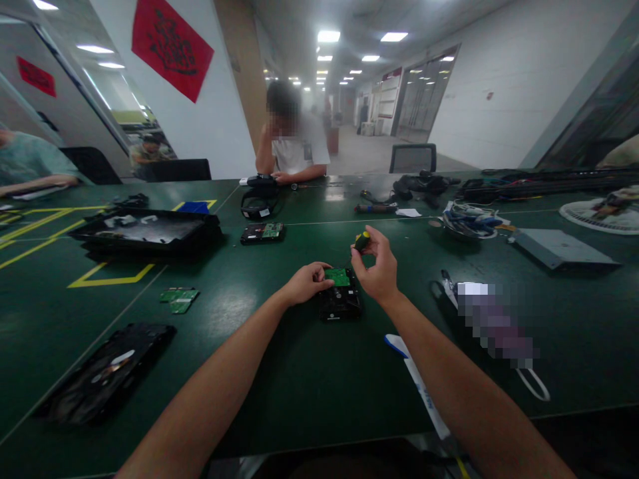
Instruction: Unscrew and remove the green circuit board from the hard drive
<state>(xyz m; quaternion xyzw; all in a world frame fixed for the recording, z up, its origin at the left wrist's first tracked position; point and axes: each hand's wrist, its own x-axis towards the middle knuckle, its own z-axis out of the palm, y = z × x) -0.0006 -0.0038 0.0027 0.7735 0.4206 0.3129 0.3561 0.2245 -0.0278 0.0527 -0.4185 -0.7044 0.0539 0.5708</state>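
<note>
A black hard drive (340, 303) with a green circuit board (339, 277) on top lies on the dark green table (279, 372) in front of me. My left hand (305, 282) rests at its left edge, fingers curled and pinching the board's corner. My right hand (378, 267) is closed around a small screwdriver with a yellow and black handle (362, 241), held just above the drive's right side; its tip points down toward the board.
A second drive (262, 232) lies farther back. Loose green boards (179, 299) lie left. A black open case (144, 231) and another black case (107, 372) sit left. Pliers (446, 286), cables (469, 221) and a grey box (559, 247) are right. A person sits across the table.
</note>
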